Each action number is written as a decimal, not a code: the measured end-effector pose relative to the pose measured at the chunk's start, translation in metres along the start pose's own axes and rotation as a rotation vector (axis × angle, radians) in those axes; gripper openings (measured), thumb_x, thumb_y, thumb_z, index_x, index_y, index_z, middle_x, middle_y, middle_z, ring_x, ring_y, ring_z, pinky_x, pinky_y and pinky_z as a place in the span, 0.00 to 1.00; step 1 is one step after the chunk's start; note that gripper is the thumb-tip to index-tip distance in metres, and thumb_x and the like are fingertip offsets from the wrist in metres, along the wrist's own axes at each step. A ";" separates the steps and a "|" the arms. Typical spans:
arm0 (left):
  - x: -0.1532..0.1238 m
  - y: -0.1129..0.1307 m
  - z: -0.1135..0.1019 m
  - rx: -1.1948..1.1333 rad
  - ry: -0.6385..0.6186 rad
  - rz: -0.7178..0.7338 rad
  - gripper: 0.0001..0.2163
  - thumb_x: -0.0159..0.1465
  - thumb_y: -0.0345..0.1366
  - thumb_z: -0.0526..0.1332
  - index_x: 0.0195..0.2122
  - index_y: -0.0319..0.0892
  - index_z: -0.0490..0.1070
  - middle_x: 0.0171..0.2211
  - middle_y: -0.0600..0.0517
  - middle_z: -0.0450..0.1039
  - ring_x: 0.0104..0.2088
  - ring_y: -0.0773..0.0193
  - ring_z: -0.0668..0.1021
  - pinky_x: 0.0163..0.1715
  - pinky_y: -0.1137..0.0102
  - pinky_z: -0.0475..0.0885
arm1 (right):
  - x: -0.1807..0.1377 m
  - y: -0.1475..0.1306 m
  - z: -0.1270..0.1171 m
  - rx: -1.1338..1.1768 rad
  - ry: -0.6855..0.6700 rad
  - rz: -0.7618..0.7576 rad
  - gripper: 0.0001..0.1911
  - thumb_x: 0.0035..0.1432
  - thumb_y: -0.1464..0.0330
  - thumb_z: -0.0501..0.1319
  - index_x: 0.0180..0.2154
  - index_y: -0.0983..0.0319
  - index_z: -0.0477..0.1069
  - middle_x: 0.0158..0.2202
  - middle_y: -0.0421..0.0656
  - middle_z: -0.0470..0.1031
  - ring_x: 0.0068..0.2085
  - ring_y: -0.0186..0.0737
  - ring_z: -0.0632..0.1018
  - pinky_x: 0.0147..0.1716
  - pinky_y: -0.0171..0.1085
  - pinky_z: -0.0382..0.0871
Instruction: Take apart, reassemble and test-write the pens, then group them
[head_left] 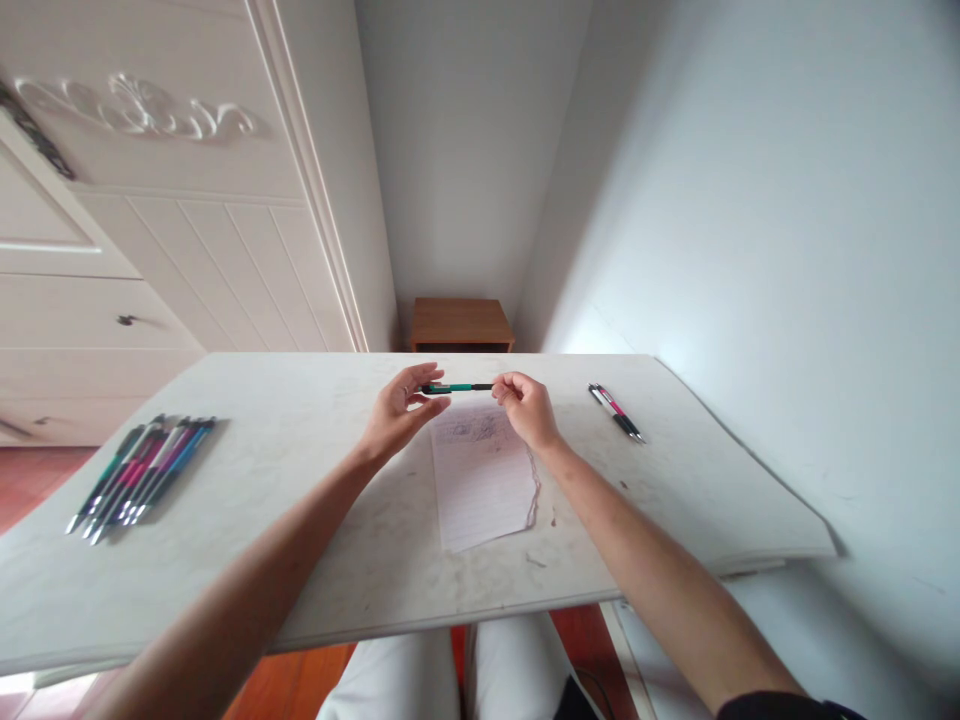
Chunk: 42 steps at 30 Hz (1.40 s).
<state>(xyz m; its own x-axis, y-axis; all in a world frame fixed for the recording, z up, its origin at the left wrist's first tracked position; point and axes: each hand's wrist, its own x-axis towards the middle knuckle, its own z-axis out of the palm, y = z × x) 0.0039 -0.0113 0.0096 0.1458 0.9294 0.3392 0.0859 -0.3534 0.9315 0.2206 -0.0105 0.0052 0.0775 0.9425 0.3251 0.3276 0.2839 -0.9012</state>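
Both my hands hold one green pen [459, 387] level above the white table [300, 470]. My left hand [397, 410] pinches its dark left end between thumb and fingers. My right hand [527, 407] is closed around the right end. Right below the pen lies a lined sheet of paper [484, 480] with scribbles near its top edge. A row of several pens [142, 470], green, pink and blue, lies on the table's left side. Two more pens [616, 411] rest on the right side.
A white cupboard with a carved panel [150, 200] stands at the left behind the table. A small brown wooden cabinet [460, 324] sits beyond the far edge. A plain wall [750, 250] runs close along the right. My legs show under the near edge.
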 end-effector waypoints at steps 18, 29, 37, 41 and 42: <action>0.000 0.002 -0.001 0.061 -0.032 -0.046 0.22 0.55 0.46 0.69 0.48 0.40 0.77 0.48 0.43 0.78 0.42 0.55 0.79 0.42 0.62 0.74 | 0.000 -0.002 -0.001 -0.043 0.020 0.003 0.10 0.52 0.61 0.59 0.30 0.61 0.72 0.27 0.42 0.76 0.29 0.39 0.74 0.32 0.37 0.67; 0.002 -0.004 -0.001 0.042 -0.043 -0.127 0.22 0.61 0.55 0.61 0.35 0.38 0.78 0.28 0.47 0.78 0.27 0.64 0.75 0.28 0.69 0.70 | -0.001 -0.003 0.000 -0.071 0.011 -0.030 0.08 0.53 0.63 0.57 0.30 0.60 0.71 0.26 0.41 0.75 0.29 0.39 0.73 0.32 0.36 0.67; 0.004 -0.008 -0.003 0.012 0.014 -0.064 0.27 0.52 0.44 0.72 0.52 0.39 0.73 0.46 0.42 0.79 0.44 0.56 0.79 0.40 0.65 0.73 | 0.000 -0.002 -0.002 -0.113 0.032 -0.040 0.07 0.53 0.64 0.57 0.30 0.60 0.71 0.27 0.41 0.75 0.29 0.39 0.73 0.32 0.37 0.67; 0.005 -0.006 -0.002 0.016 0.059 -0.062 0.26 0.56 0.49 0.69 0.51 0.39 0.72 0.46 0.43 0.78 0.42 0.58 0.78 0.37 0.67 0.73 | -0.001 -0.002 -0.002 -0.123 0.043 -0.061 0.08 0.54 0.64 0.57 0.30 0.60 0.71 0.28 0.42 0.76 0.30 0.40 0.74 0.34 0.37 0.68; 0.005 -0.005 -0.002 0.027 0.055 -0.081 0.23 0.58 0.51 0.66 0.48 0.39 0.74 0.41 0.44 0.79 0.38 0.60 0.78 0.36 0.67 0.73 | -0.001 -0.002 -0.002 -0.128 0.045 -0.073 0.08 0.55 0.64 0.57 0.30 0.60 0.71 0.28 0.42 0.76 0.30 0.40 0.74 0.34 0.37 0.68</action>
<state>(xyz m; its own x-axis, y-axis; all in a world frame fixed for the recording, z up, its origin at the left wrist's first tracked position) 0.0024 -0.0043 0.0069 0.0832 0.9593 0.2700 0.1217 -0.2787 0.9527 0.2213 -0.0127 0.0073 0.0899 0.9105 0.4036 0.4515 0.3240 -0.8314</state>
